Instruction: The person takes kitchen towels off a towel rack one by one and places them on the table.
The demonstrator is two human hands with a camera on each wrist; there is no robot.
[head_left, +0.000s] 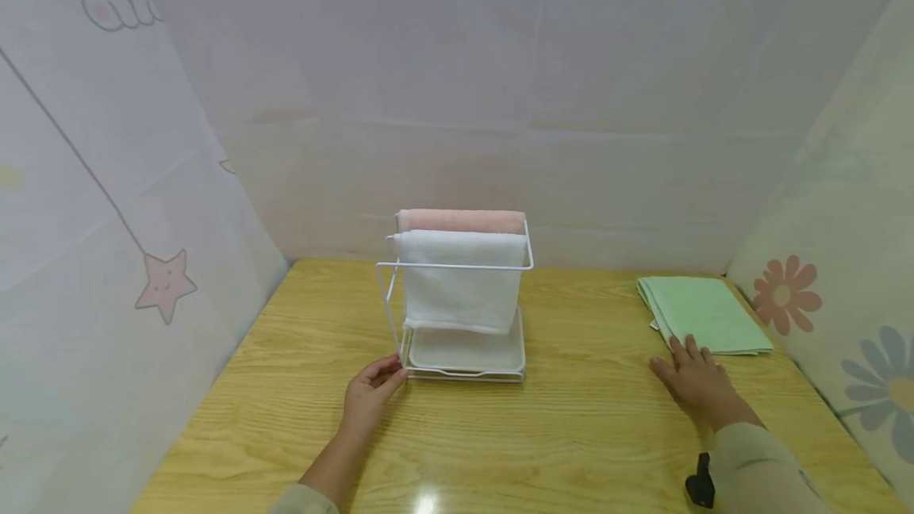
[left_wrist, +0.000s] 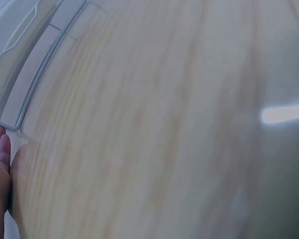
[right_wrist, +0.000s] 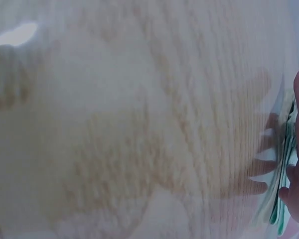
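A white wire towel rack (head_left: 457,266) stands on the table, a pink towel (head_left: 460,220) over its back bar and a white towel (head_left: 460,284) in front of that. In its base sits a shallow white tray (head_left: 467,351). My left hand (head_left: 373,393) pinches the rack's lower front left corner; the left wrist view shows its fingertips right at the bent wire (left_wrist: 24,112). To the right lies a folded green cloth (head_left: 707,314). My right hand (head_left: 696,383) reaches its near edge, fingers spread and the fingertips overlapping the cloth.
A wooden table (head_left: 585,419) carries everything. A pale cloth backdrop (head_left: 464,86) rises behind it, with printed side panels left and right. Beside my right sleeve is a small black object (head_left: 701,482).
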